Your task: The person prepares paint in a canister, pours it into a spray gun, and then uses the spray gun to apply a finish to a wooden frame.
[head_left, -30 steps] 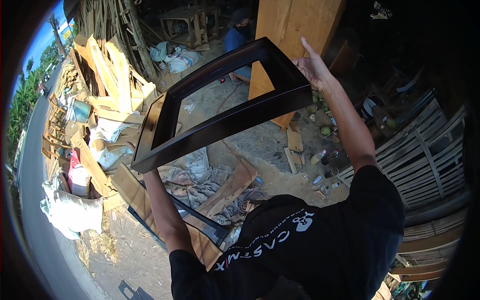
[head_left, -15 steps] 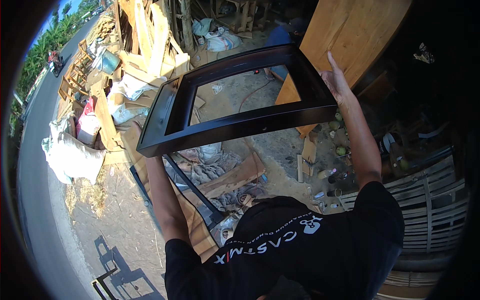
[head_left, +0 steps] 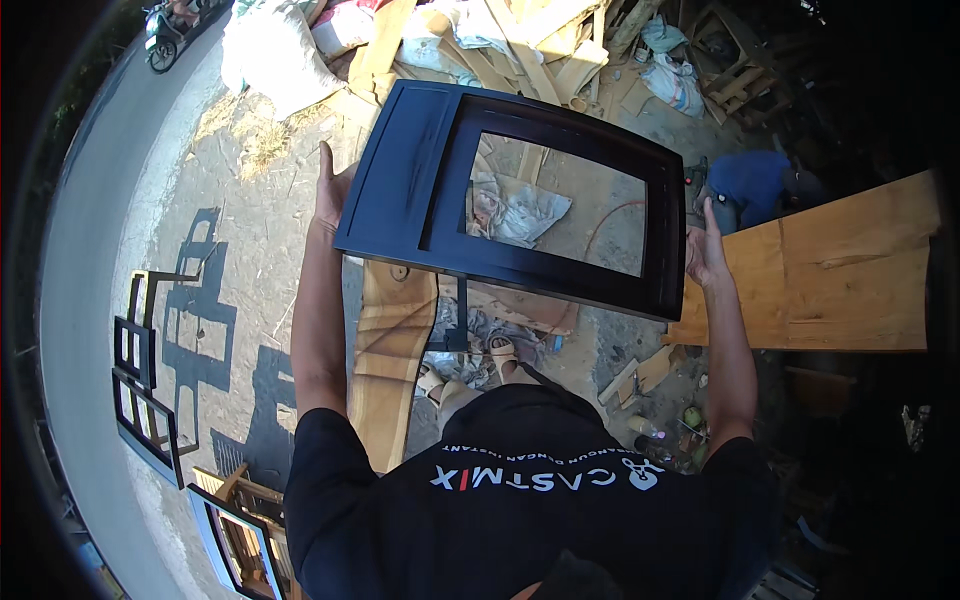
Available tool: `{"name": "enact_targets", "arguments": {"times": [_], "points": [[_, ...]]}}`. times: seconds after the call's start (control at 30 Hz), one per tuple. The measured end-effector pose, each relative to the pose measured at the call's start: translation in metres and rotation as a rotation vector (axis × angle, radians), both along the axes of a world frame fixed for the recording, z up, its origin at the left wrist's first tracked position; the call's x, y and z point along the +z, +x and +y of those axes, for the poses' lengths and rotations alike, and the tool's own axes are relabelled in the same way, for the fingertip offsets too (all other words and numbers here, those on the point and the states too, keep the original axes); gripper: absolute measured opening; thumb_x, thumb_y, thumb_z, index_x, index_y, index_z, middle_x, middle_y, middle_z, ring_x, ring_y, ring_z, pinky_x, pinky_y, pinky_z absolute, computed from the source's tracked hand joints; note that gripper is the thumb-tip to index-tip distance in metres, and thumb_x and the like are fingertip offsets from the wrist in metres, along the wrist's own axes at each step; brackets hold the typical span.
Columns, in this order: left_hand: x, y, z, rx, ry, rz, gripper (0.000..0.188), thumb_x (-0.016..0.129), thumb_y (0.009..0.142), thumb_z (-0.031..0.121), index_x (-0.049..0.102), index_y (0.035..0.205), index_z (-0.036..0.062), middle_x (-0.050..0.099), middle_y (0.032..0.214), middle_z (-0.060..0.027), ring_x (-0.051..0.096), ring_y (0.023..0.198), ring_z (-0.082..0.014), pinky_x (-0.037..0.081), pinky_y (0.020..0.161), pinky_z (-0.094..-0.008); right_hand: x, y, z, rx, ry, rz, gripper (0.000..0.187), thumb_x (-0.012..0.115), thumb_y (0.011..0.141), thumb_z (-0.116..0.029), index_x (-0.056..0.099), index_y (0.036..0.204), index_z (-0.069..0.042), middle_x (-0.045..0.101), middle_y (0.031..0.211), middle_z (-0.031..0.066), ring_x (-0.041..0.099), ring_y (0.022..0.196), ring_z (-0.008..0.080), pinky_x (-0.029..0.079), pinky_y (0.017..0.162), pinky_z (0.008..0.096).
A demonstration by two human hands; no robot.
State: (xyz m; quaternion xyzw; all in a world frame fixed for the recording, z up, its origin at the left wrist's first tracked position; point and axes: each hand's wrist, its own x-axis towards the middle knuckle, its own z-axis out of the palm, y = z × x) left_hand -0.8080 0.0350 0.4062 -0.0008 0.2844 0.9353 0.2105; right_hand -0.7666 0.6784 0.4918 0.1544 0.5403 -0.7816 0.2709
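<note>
I hold a dark, near-black frame (head_left: 395, 175) up in front of me with both hands. It has a solid panel at its left end and a large rectangular opening at its right, through which the ground shows. My left hand (head_left: 333, 197) grips the left end, thumb up along the side, its fingers hidden under the frame. At the opposite end, my right hand (head_left: 706, 252) supports the right edge, thumb pointing up, with the other fingers partly hidden. Below the frame lies a wavy-edged wooden plank (head_left: 385, 340), beside my sandalled feet (head_left: 503, 352).
Several dark frames (head_left: 150, 420) stand at the roadside on the left. A motorcycle (head_left: 163, 45) is on the road (head_left: 90, 250). Sacks (head_left: 270, 55) and scrap boards (head_left: 500, 70) are piled ahead. On the right, a wide wooden board (head_left: 820, 270) is near a crouching person in blue (head_left: 748, 185).
My view has swung left toward the roadside. The frame has turned to show more of its upper face, and my left hand has come up to its left side. Both hands still hold it.
</note>
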Motion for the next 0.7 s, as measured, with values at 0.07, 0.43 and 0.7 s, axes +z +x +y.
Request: {"name": "enact_targets", "arguments": {"times": [0.07,0.43,0.7], "points": [[-0.012,0.026,-0.031,0.091,-0.059,-0.036,0.118,0.043,0.090,0.087,0.030,0.155,-0.0106,0.049,0.150,-0.0274,0.059,0.132,-0.0350,0.054,0.106,-0.0452,-0.025,-0.021,-0.036,-0.048,0.079,-0.046,0.101,0.044,0.088,-0.088,0.065,0.120,0.006,0.076,0.104,0.0113,0.075,0.085,0.0175,0.063,0.077,0.0287],[-0.116,0.156,-0.133,0.328,-0.063,-0.241,0.115,0.043,0.090,0.086,0.036,0.153,-0.0104,0.055,0.146,-0.0252,0.064,0.125,-0.0331,0.057,0.101,-0.0425,-0.162,-0.115,-0.183,0.319,0.304,-0.136,0.099,0.041,0.085,-0.093,0.065,0.128,-0.007,0.070,0.104,0.0047,0.067,0.095,0.0186,0.053,0.089,0.0370],[-0.170,0.191,-0.164,0.377,-0.053,-0.296,0.111,0.042,0.091,0.086,0.040,0.150,-0.0069,0.063,0.136,-0.0189,0.071,0.111,-0.0256,0.062,0.092,-0.0367,-0.211,-0.140,-0.245,0.417,0.399,-0.180,0.111,0.034,0.084,-0.096,0.060,0.136,-0.001,0.062,0.122,0.0108,0.060,0.106,0.0257,0.047,0.096,0.0432]]}}
